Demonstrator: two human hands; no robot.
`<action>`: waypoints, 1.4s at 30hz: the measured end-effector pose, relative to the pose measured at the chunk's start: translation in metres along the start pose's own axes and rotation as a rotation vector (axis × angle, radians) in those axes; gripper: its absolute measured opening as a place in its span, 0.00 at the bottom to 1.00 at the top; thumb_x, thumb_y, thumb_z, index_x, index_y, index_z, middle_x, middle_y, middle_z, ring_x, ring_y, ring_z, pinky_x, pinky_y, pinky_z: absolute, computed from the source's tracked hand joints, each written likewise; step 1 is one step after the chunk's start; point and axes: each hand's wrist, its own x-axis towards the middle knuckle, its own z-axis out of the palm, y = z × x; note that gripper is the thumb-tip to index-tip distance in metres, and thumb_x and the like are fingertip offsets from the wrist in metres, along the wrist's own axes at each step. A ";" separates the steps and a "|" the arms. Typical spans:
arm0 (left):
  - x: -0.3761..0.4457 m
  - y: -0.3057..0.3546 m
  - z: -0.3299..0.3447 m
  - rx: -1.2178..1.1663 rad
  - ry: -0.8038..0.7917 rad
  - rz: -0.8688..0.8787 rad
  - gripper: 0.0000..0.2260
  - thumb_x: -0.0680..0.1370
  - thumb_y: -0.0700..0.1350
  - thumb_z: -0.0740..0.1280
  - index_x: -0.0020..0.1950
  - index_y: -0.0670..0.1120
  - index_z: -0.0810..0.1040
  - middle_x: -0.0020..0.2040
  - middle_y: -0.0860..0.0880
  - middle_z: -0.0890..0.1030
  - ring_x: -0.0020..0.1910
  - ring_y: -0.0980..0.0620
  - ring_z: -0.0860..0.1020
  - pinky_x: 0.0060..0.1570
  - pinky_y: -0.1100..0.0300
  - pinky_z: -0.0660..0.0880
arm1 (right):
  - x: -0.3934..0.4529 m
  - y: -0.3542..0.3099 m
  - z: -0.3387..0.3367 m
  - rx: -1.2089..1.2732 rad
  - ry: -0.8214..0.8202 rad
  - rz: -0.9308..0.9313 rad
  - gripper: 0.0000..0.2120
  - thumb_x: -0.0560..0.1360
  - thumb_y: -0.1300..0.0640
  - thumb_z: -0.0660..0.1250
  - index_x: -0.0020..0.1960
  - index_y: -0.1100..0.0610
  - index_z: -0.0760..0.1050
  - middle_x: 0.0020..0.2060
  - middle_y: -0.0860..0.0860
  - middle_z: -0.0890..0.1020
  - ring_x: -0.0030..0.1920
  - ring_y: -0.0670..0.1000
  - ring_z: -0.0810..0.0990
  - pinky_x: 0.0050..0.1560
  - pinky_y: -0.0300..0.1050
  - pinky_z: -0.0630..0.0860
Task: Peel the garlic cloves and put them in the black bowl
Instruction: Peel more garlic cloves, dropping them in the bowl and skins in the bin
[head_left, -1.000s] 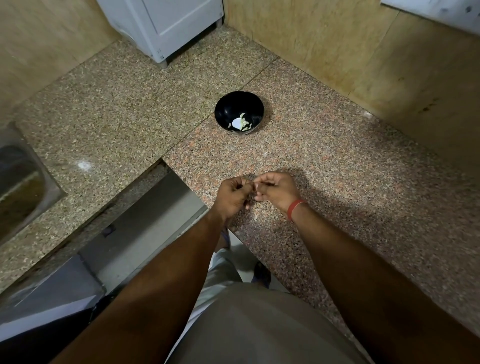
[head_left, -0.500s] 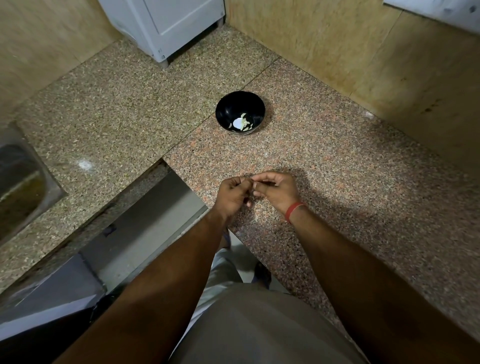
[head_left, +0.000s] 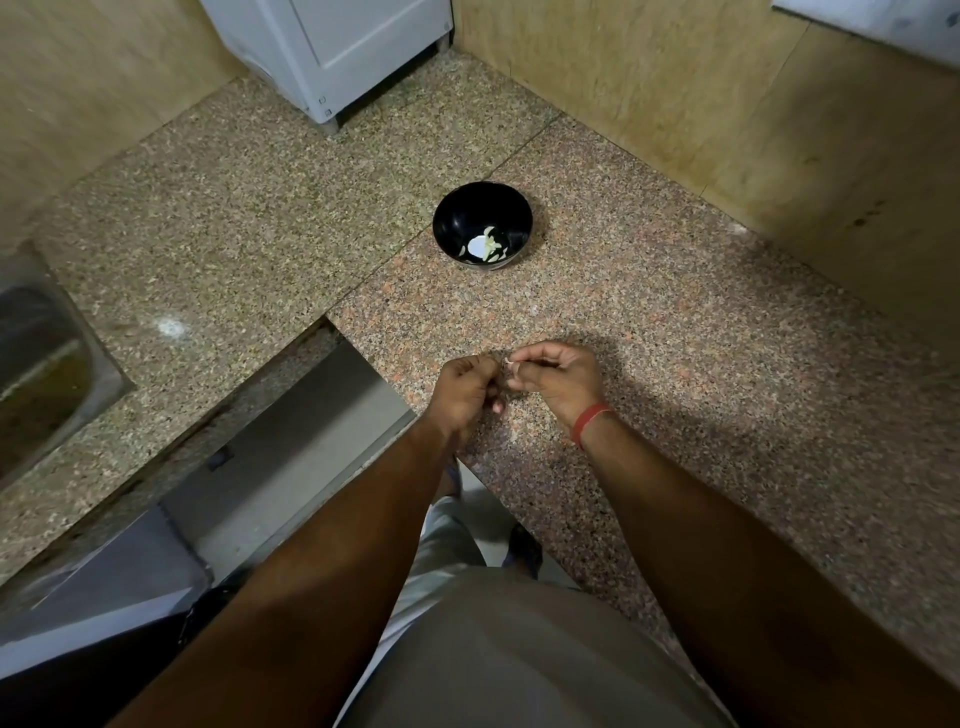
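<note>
Granite counter (head_left: 675, 322), kitchen corner: both hands, left hand (head_left: 464, 392) & right hand (head_left: 558, 378), pinched a garlic clove (head_left: 510, 365) near the black bowl (head_left: 483, 224), apparently stripping skin w/ fingertips before dropping it in.

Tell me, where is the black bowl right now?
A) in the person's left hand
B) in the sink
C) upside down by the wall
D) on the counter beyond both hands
D: the black bowl stands upright on the counter, past the left hand and right hand.
</note>
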 end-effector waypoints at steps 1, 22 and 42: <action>-0.001 0.001 0.000 -0.004 0.004 -0.005 0.16 0.85 0.38 0.63 0.37 0.39 0.76 0.26 0.49 0.74 0.24 0.52 0.70 0.28 0.57 0.71 | 0.000 0.000 0.000 0.001 0.006 0.002 0.07 0.72 0.72 0.74 0.49 0.64 0.84 0.46 0.58 0.87 0.48 0.58 0.88 0.51 0.55 0.85; 0.000 0.008 -0.007 0.269 0.083 0.200 0.05 0.77 0.32 0.72 0.43 0.31 0.81 0.27 0.42 0.79 0.21 0.48 0.74 0.22 0.59 0.76 | 0.005 -0.006 0.005 -0.399 -0.005 -0.212 0.08 0.69 0.69 0.78 0.45 0.58 0.86 0.40 0.48 0.87 0.41 0.47 0.87 0.43 0.39 0.83; 0.006 0.016 -0.015 -0.135 0.127 -0.047 0.09 0.74 0.30 0.68 0.34 0.38 0.78 0.30 0.42 0.75 0.24 0.50 0.68 0.23 0.64 0.68 | 0.014 -0.004 0.006 0.082 -0.139 0.071 0.10 0.75 0.71 0.73 0.56 0.68 0.80 0.51 0.60 0.85 0.47 0.54 0.87 0.50 0.52 0.85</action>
